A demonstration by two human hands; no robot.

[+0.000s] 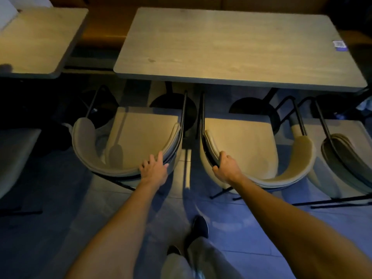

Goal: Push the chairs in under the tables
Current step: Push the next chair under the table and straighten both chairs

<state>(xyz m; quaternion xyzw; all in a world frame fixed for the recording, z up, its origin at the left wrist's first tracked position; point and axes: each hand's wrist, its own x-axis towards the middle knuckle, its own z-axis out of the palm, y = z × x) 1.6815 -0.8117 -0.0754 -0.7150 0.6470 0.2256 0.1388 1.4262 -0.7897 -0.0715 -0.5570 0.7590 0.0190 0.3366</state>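
Note:
Two beige padded chairs with curved backrests and thin black legs stand side by side in front of a long wooden table [231,47]. Their seats lie just short of the table's near edge. My left hand [154,170] rests on the right end of the left chair's [141,135] backrest, fingers spread over the rim. My right hand [226,167] is curled around the left end of the right chair's [245,141] backrest, gripping it.
A third chair [346,158] stands at the far right, another seat [14,156] at the left edge. A second table [40,41] is at the upper left. Round black table bases [171,101] sit under the long table. My feet [198,228] are on the tiled floor.

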